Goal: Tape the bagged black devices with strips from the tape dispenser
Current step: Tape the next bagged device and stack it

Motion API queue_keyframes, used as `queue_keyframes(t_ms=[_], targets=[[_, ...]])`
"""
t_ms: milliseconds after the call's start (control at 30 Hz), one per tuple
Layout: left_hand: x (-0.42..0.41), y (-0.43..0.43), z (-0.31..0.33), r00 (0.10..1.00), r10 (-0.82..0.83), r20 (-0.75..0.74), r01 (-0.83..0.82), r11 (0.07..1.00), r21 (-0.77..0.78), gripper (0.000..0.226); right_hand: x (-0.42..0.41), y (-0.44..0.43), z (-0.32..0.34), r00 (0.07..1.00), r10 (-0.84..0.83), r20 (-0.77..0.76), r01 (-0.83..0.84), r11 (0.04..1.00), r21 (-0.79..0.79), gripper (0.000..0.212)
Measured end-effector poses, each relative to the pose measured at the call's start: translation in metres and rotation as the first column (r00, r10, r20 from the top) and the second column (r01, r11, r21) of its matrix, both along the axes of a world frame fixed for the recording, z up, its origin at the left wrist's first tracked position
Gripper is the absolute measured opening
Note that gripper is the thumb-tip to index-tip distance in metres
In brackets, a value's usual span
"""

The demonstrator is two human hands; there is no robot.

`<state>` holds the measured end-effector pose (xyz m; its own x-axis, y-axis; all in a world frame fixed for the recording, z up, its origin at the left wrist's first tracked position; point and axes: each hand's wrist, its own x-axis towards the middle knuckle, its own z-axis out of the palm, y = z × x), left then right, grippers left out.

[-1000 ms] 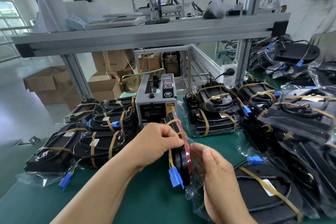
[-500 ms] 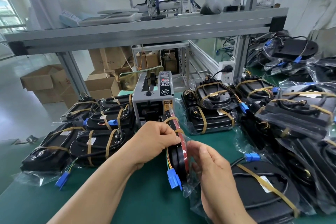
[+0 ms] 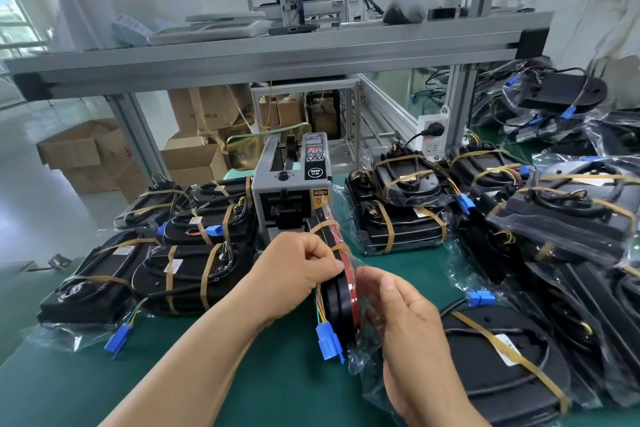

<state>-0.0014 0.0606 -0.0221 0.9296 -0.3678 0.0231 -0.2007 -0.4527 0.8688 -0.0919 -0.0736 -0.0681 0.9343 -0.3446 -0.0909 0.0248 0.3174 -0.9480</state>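
Bagged black devices (image 3: 398, 218) lie in piles all over the green table (image 3: 277, 388). One of them, the held device (image 3: 337, 295), stands up on its thin edge near the middle of the table, just in front of the tape dispenser (image 3: 291, 191). A blue plug (image 3: 327, 345) on thin wires hangs from its near end.

Both hands are busy with it. The left hand (image 3: 298, 274) has its fingers curled and pinches the top edge, right where a brown tape strip (image 3: 323, 227) goes over the bag. The right hand (image 3: 408, 319) holds the other side, with its thumb and fingers bent against the clear bag.

I think the person is rubbing a strip down so it sticks. At least two brown strips show on this device, so it looks close to done.

A lot of the job looks done. The left pile (image 3: 187, 274) has brown strips across each bag, and so does the pile behind on the right. The big device at the near right (image 3: 502, 367) shows just one long strip, so it may need more. Far back on the right there are more black devices (image 3: 561, 97) with loose wires, and I can't see tape on them. I can't tell if a new strip waits in the dispenser's mouth.
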Motion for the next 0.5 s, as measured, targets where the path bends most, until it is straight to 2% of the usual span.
queue_keyframes(t_ms=[167,333,400,500], targets=[[-0.006,-0.004,-0.012,0.990,0.102,0.100,-0.103,0.995,0.007,0.016,-0.001,0.000,0.000,1.000,-0.007,0.002,0.007,1.000,-0.023,0.042],[-0.006,-0.015,-0.018,0.959,0.265,0.103,-0.253,0.961,-0.114,0.025,0.000,0.002,0.002,1.000,-0.014,-0.016,0.013,0.997,-0.079,0.041],[-0.006,-0.017,-0.019,0.957,0.269,0.106,-0.255,0.958,-0.130,0.026,0.000,0.003,0.003,1.000,-0.017,-0.016,0.016,0.996,-0.085,0.040],[-0.006,-0.011,-0.018,0.980,0.185,0.068,-0.174,0.974,-0.143,0.021,-0.001,0.003,0.004,0.999,-0.029,-0.021,0.028,0.998,-0.062,0.041]])
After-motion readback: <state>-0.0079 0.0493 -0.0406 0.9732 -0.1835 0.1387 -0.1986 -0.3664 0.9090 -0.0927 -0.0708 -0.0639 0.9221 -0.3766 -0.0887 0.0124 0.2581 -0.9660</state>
